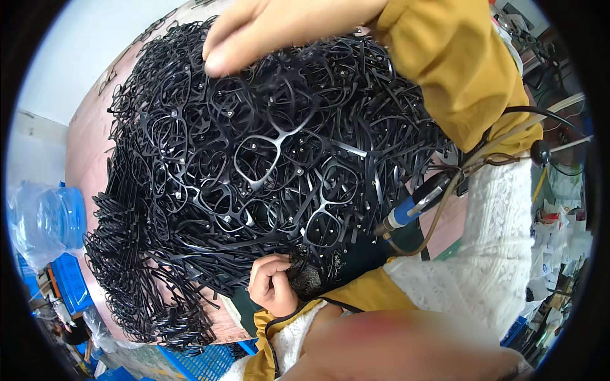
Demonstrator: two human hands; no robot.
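Frames (pixel 267 159) heaped under right hand (pixel 273 25), fingers loose; left hand (pixel 272 286) fingers curled gripping frame edge.

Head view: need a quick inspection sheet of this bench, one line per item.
Surface: reddish-brown table, mostly buried; a dark green mat shows at the near edge.
Job's things: big heap of black eyeglass frames, tangled and overlapping.
Clutter: handheld tool with a blue collar lying at the heap's right edge.
Hands: left hand curled at the heap's near edge, grip unclear; right hand over the heap's far side, fingers down on the frames.
Cables: brown hose and black cord run from the tool toward the right.
Surroundings: blue crates, clear plastic bag, cluttered shelves at right.
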